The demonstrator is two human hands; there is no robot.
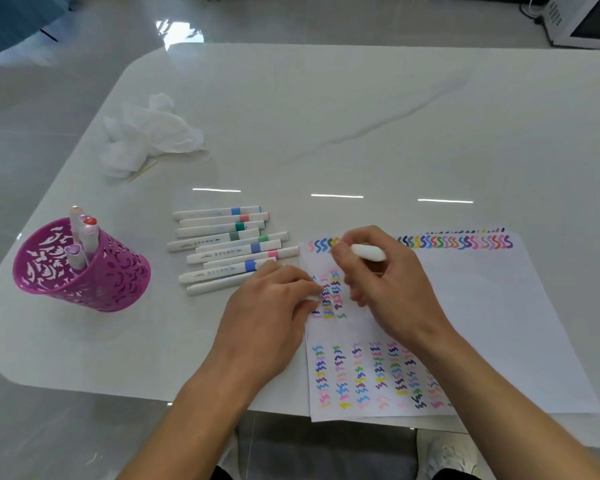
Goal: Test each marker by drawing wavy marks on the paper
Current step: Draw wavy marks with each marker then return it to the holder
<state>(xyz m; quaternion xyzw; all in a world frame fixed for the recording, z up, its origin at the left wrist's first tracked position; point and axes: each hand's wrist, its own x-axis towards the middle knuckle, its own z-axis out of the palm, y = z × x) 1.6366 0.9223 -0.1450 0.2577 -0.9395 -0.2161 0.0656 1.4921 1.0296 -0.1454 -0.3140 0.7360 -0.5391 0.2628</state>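
A white paper sheet (499,306) lies on the table at the right, covered with rows and columns of coloured wavy marks. My right hand (388,285) is over the sheet's upper left part, shut on a white marker (368,252) whose tip is hidden under the fingers. My left hand (271,313) rests on the paper's left edge; a small white piece, maybe a cap, shows at its fingertips. Several capped white markers (229,247) with coloured bands lie in a row left of the paper. A purple cut-out pen holder (84,271) at far left holds three more markers.
Crumpled white tissue (146,136) with thin wooden sticks lies at the back left of the white marble table (361,133). A white appliance (582,22) stands on the floor beyond the far right corner. The table's front edge runs just below the paper.
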